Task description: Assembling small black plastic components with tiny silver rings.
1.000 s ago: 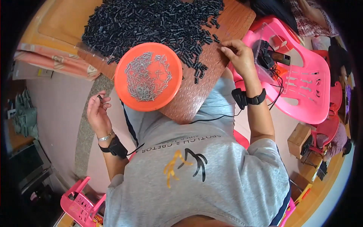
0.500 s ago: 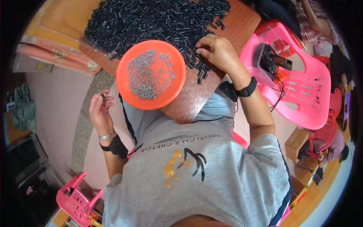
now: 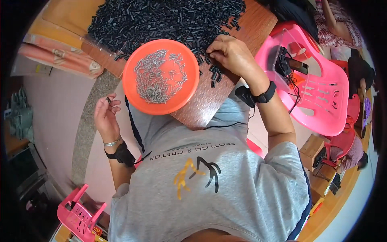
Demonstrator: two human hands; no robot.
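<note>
A large pile of small black cylindrical pieces (image 3: 161,20) covers the far part of the brown wooden table. In front of it, an orange plastic bowl (image 3: 183,94) holds many small silver screws or springs (image 3: 155,90), too fine to tell. My left hand (image 3: 106,117) is raised left of the bowl, palm up, pinching one small black piece (image 3: 108,100) between thumb and forefinger. At the near right edge of the pile, my right hand (image 3: 230,54) has its thumb and fingers together among loose pieces. Whatever lies between those fingertips is hidden.
Right of the table stands a pink plastic chair (image 3: 328,99) with a clear box, black device and cables (image 3: 287,66) on it. Another pink chair (image 3: 78,213) is at the lower left. Other people (image 3: 340,26) sit on the right. Wrist straps carry black devices.
The view has shifted slightly. My right hand's fingertips have drawn in a little at the pile's edge. My left hand keeps its pinch on the black piece.
</note>
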